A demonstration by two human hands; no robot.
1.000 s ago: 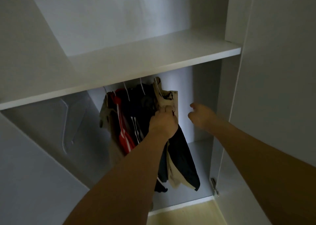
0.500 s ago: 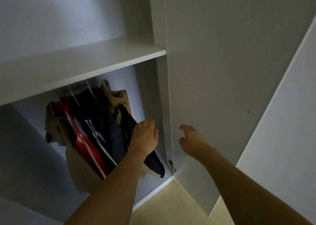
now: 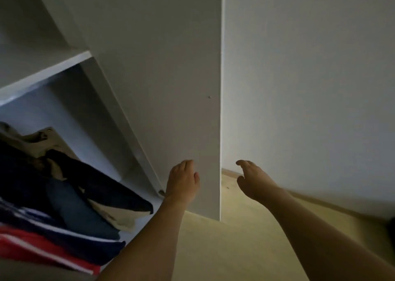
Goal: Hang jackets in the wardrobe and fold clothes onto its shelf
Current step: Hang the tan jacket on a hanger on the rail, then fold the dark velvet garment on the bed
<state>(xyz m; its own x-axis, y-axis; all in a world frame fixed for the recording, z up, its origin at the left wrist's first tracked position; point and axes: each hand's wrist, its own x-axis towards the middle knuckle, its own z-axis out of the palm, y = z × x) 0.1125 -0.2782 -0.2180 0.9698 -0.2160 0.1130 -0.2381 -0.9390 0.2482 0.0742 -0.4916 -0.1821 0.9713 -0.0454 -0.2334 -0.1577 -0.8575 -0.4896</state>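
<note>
White laminate, smooth and matte, makes up the wardrobe door (image 3: 162, 88), which stands swung out edge-on between the person's two arms. The left hand (image 3: 183, 179) lies flat against the door's inner face near its lower end, fingers straight, gripping nothing; I take that as steadying the panel or getting ready to push it. The right hand (image 3: 253, 180) hangs in the air just past the door's outer edge, fingers loosely spread and empty, perhaps placed to catch the edge, though in this dim light I cannot tell whether it touches.

The jackets (image 3: 70, 197) hang inside the wardrobe at the lower left, packed close: soft dark navy cloth, a beige one with a folded collar, and a red piece with white stripes nearest the camera. Above them the shelf (image 3: 46, 73) shows a thin pale front edge. Pale wood floor (image 3: 224, 248) runs under the door.
</note>
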